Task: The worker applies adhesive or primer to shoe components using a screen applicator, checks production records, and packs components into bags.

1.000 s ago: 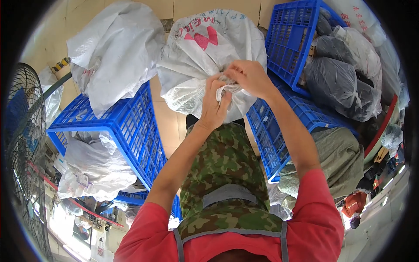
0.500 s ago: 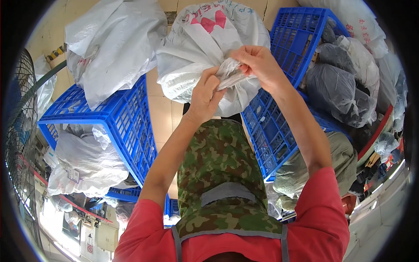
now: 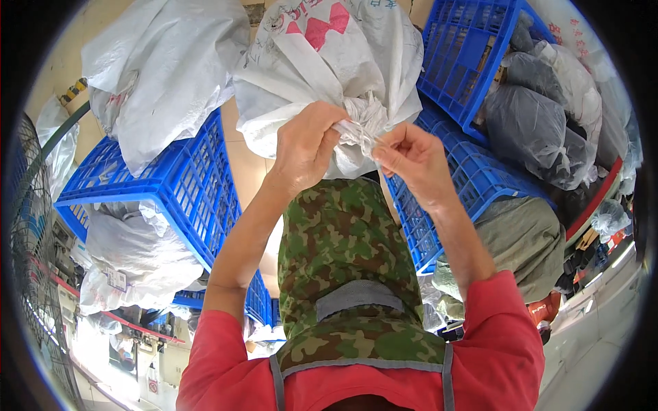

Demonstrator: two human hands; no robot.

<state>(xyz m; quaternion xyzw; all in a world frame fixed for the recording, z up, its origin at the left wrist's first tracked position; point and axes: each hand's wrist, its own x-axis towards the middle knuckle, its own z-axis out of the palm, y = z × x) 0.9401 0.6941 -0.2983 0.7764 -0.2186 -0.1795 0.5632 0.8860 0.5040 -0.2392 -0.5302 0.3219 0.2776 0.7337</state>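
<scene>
A large full white woven sack (image 3: 288, 89) with red print stands in front of me, its mouth gathered and twisted into a bunched neck. My left hand (image 3: 306, 145) grips the left side of the neck, fingers curled round a strip of it. On the other side, my right hand (image 3: 413, 159) pinches a thin end of the same gathered material between thumb and fingers. The bunched part between the hands looks like a knot. Whether a separate tie string is in my fingers is too small to make out.
At left, a blue plastic crate (image 3: 171, 178) has another white sack (image 3: 171, 75) lying over it. Stacked blue crates (image 3: 473, 55) stand at right, beside dark filled plastic bags (image 3: 526, 127) and a grey-green cloth sack (image 3: 524, 240). A wire fan guard (image 3: 31, 260) is at the far left.
My right hand has come down and nearer to me, below the sack's neck. The left hand has shifted slightly left, and the neck now looks more tightly bunched.
</scene>
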